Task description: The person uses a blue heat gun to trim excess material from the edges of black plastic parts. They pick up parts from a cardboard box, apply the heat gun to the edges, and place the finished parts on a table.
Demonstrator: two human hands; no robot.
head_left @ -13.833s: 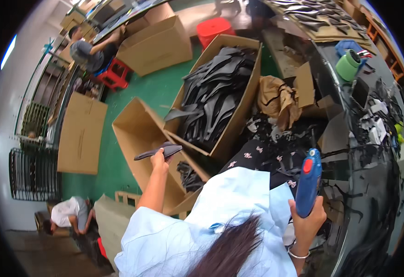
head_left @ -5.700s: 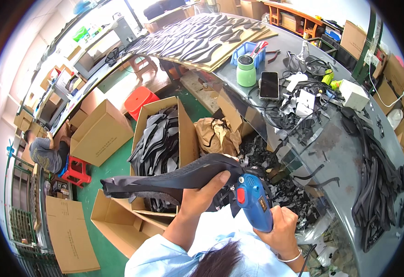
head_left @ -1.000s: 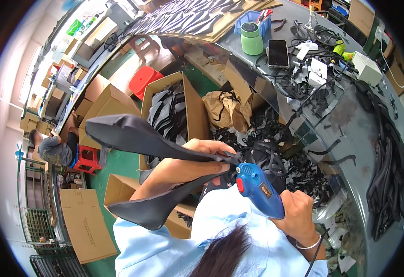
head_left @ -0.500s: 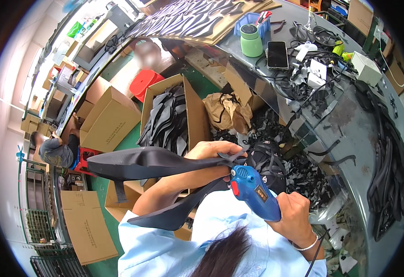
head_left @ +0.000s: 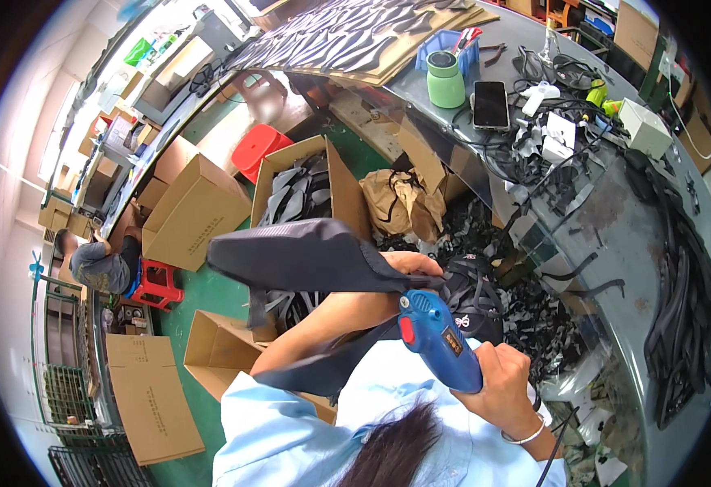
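In front of my body, my left hand point(head_left: 410, 262) is closed on the narrow end of a long black molded piece point(head_left: 294, 258), wide and rounded at its far left end. My palm and most of the fingers are behind it. A second dark flap point(head_left: 315, 372) hangs below my left forearm and looks blurred. My right hand point(head_left: 497, 381) is wrapped round the handle of a blue corded power tool point(head_left: 440, 337) with a red button. The tool's head is close to the narrow end of the black piece; its working tip is hidden.
Ahead stands a cardboard box point(head_left: 347, 195) of black pieces, beside a brown paper bag point(head_left: 404, 203). Black scraps point(head_left: 542, 325) are heaped below the grey table point(head_left: 591, 219), which bears a green bottle point(head_left: 445, 81), a phone point(head_left: 490, 105) and black strips. A seated person point(head_left: 103, 264) is at the left.
The black piece has swung to the right and turned, its wide end now higher. The blue tool and my right hand have shifted slightly left and down.
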